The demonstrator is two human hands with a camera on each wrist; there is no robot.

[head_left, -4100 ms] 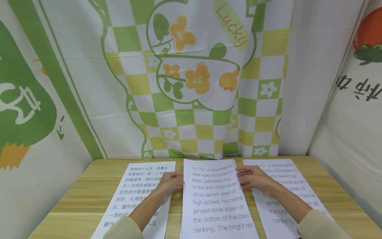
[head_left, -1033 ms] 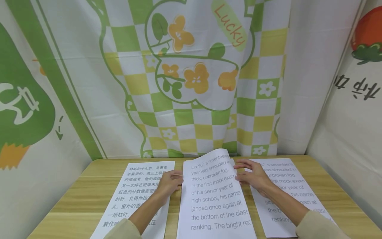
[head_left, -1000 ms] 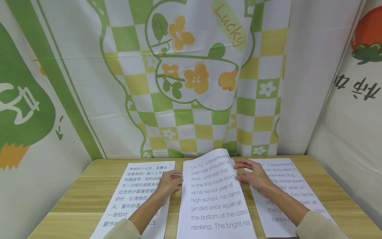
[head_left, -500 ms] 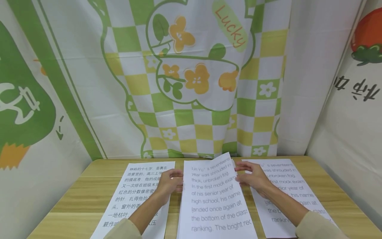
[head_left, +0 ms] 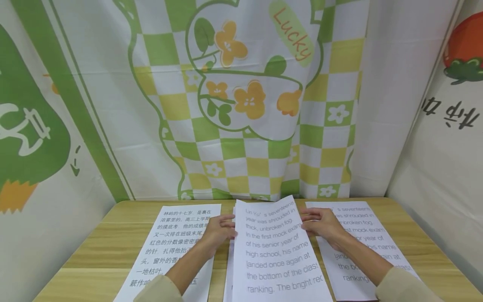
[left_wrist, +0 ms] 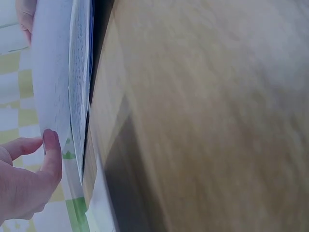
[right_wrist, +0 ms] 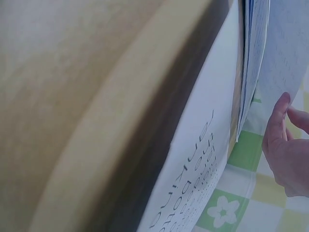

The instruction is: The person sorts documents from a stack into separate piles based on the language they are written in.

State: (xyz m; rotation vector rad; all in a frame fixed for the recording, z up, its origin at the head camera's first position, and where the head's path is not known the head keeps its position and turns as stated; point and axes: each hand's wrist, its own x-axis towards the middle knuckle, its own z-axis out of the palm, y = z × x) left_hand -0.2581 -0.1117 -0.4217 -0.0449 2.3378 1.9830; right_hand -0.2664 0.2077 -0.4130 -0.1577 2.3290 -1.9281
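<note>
Both hands hold one printed sheet of paper point(head_left: 277, 256) up off the middle paper stack point(head_left: 228, 277). Its English text faces me, and its top edge dips between two raised corners. The left hand point(head_left: 216, 235) pinches the sheet's left edge; in the left wrist view, thumb and finger point(left_wrist: 52, 150) meet on the paper. At the opposite edge the right hand point(head_left: 326, 226) pinches it too, and the right wrist view shows a gap between the lifted sheet point(right_wrist: 287, 53) and the stack point(right_wrist: 253, 58). Most of the stack's top is hidden behind the sheet.
A paper with Chinese text point(head_left: 170, 243) lies on the wooden table point(head_left: 102, 243) to the left, partly under the left forearm. Another English-text paper point(head_left: 354, 222) lies to the right, below the right forearm. A patterned curtain point(head_left: 241, 159) hangs behind the table.
The top sheet, first flat and then raised only at its upper right corner, is now off the stack and shifted slightly right. The left hand has moved right and taken its left edge.
</note>
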